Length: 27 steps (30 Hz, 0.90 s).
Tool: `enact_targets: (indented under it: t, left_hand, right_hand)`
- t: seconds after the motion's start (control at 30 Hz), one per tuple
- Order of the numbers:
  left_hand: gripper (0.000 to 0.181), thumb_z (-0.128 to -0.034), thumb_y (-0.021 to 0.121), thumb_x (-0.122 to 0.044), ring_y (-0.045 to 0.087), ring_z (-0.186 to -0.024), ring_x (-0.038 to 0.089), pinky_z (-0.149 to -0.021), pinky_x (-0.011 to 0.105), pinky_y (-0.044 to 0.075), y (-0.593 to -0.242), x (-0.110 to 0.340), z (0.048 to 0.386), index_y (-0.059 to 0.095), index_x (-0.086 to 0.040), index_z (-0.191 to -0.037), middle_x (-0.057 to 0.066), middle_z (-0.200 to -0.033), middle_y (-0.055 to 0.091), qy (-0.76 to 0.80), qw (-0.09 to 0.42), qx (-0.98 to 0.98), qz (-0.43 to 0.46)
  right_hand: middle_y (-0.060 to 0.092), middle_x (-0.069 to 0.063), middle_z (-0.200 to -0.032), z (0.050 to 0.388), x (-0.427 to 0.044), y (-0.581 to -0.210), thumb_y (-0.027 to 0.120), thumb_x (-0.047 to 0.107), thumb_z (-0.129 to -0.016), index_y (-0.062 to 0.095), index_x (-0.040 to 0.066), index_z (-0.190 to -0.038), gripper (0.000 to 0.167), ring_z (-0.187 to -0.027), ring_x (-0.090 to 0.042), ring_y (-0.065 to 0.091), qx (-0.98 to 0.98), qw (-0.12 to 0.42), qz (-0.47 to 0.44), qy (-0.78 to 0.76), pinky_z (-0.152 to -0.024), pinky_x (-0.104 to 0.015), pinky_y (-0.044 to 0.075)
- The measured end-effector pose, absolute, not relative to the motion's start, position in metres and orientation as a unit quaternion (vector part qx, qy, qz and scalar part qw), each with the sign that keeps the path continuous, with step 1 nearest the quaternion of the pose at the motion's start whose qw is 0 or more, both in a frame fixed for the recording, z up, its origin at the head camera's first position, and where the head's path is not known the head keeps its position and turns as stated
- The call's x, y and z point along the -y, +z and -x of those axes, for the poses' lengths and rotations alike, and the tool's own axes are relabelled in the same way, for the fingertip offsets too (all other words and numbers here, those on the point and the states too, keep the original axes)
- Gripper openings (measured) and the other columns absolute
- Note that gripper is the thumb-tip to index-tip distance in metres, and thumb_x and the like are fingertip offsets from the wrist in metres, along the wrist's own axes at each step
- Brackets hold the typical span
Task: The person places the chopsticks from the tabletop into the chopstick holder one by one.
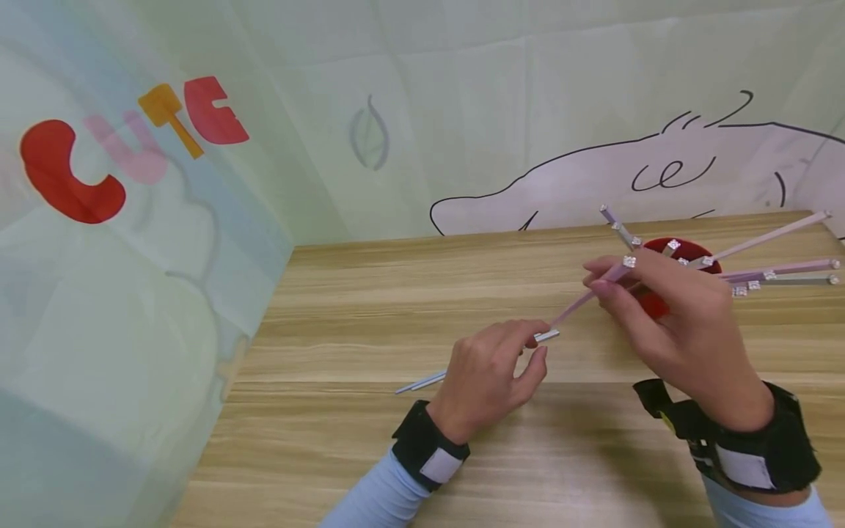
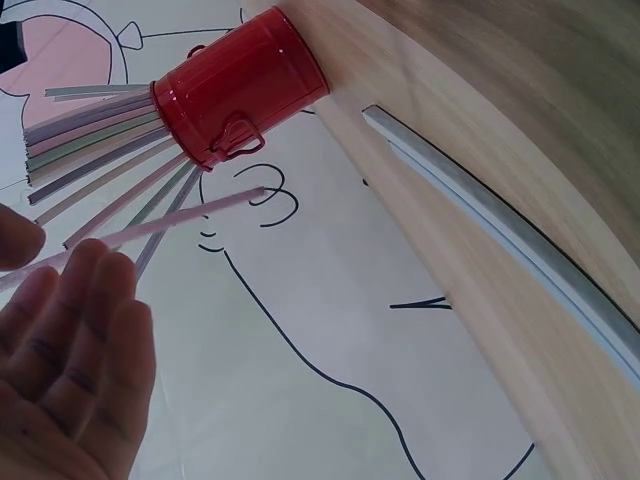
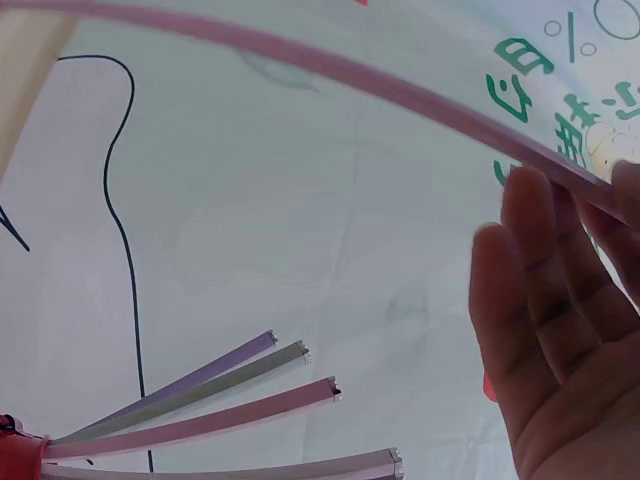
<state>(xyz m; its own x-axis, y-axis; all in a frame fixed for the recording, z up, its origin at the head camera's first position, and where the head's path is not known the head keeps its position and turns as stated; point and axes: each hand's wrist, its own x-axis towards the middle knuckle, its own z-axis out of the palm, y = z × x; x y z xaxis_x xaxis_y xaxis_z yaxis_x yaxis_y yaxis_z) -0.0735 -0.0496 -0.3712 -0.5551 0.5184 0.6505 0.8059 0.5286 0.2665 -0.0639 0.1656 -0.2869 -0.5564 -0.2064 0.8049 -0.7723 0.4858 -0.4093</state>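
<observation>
My right hand [image 1: 686, 323] pinches a slender pink stick [image 1: 617, 273] near its thick end, which has a sparkling clear tip. The stick slants down to the left, and its thin end meets or nearly meets my left forefinger. With thumb and fingers apart, my left hand [image 1: 491, 370] is low above the table; in the left wrist view the stick passes by its fingertips [image 2: 92, 258]. Beneath this hand lie a light blue stick [image 2: 480, 230] and a grey stick [image 2: 450, 165]. Beyond the right hand, a red bucket [image 2: 240, 85], partly hidden in the head view, holds several coloured sticks [image 2: 90, 150].
Both hands are over a wood-grain table [image 1: 317, 440]. A printed cloth backdrop [image 1: 436, 147] rises along the table's far edge and left side. Some sticks in the bucket lean far out to the right, over the tabletop.
</observation>
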Motion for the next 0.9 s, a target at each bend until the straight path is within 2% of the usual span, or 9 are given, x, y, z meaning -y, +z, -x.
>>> enact_targets:
  t: [0.1,0.2,0.37,0.5,0.73,0.83,0.9]
  left_hand:
    - [0.02,-0.0932,0.065,-0.018,0.057,-0.071,0.002,-0.061,0.009,0.04,-0.371,0.05,0.074,0.068,-0.009,-0.111,-0.004,-0.086,0.07,-0.275,0.253,0.84,0.394]
    - [0.019,-0.0932,0.065,-0.017,0.058,-0.071,0.002,-0.06,0.009,0.04,-0.372,0.05,0.074,0.068,-0.01,-0.11,-0.004,-0.086,0.07,-0.271,0.252,0.842,0.393]
    - [0.017,-0.0925,0.065,-0.016,0.058,-0.071,0.001,-0.059,0.009,0.039,-0.373,0.05,0.075,0.069,-0.011,-0.108,-0.005,-0.085,0.07,-0.266,0.253,0.843,0.392]
    - [0.017,-0.0927,0.064,-0.016,0.056,-0.069,0.0,-0.057,0.009,0.036,-0.374,0.049,0.075,0.069,-0.011,-0.108,-0.004,-0.087,0.071,-0.263,0.25,0.846,0.391]
    - [0.013,-0.0933,0.064,-0.016,0.05,-0.066,0.0,-0.053,0.01,0.032,-0.375,0.05,0.075,0.071,-0.011,-0.104,-0.003,-0.089,0.072,-0.26,0.24,0.85,0.389]
    - [0.013,-0.0932,0.065,-0.017,0.05,-0.065,0.001,-0.052,0.011,0.031,-0.376,0.05,0.075,0.071,-0.011,-0.103,-0.004,-0.086,0.07,-0.26,0.233,0.854,0.387]
    - [0.012,-0.0929,0.065,-0.016,0.05,-0.063,0.003,-0.05,0.012,0.031,-0.376,0.05,0.075,0.071,-0.011,-0.102,-0.003,-0.085,0.07,-0.261,0.227,0.855,0.386]
  right_hand:
    - [0.072,-0.017,-0.088,0.064,-0.166,-0.284,0.062,0.038,-0.101,0.07,-0.007,-0.091,0.047,-0.095,-0.001,0.066,0.764,0.382,-0.304,0.421,-0.088,-0.016,0.047]
    - [0.069,-0.019,-0.082,0.064,-0.165,-0.283,0.063,0.029,-0.101,0.071,-0.011,-0.095,0.041,-0.089,-0.006,0.066,0.742,0.41,-0.296,0.44,-0.086,-0.017,0.048]
    - [0.067,-0.022,-0.079,0.063,-0.163,-0.28,0.064,0.015,-0.1,0.072,-0.013,-0.104,0.029,-0.078,-0.005,0.06,0.724,0.44,-0.278,0.452,-0.074,-0.012,0.047]
    - [0.067,-0.025,-0.083,0.062,-0.163,-0.278,0.065,0.009,-0.098,0.072,-0.014,-0.097,0.024,-0.077,-0.006,0.06,0.72,0.447,-0.273,0.456,-0.073,-0.011,0.047]
    - [0.067,-0.027,-0.083,0.067,-0.166,-0.278,0.067,0.0,-0.094,0.066,-0.012,-0.073,0.024,-0.083,-0.012,0.067,0.706,0.467,-0.265,0.462,-0.078,-0.015,0.05]
    - [0.067,-0.028,-0.083,0.069,-0.17,-0.281,0.068,-0.005,-0.091,0.069,-0.014,-0.077,0.016,-0.083,-0.015,0.068,0.694,0.485,-0.256,0.467,-0.08,-0.017,0.051]
    - [0.068,-0.028,-0.085,0.07,-0.174,-0.282,0.069,-0.007,-0.089,0.073,-0.013,-0.086,0.009,-0.083,-0.016,0.067,0.698,0.494,-0.244,0.458,-0.08,-0.017,0.051]
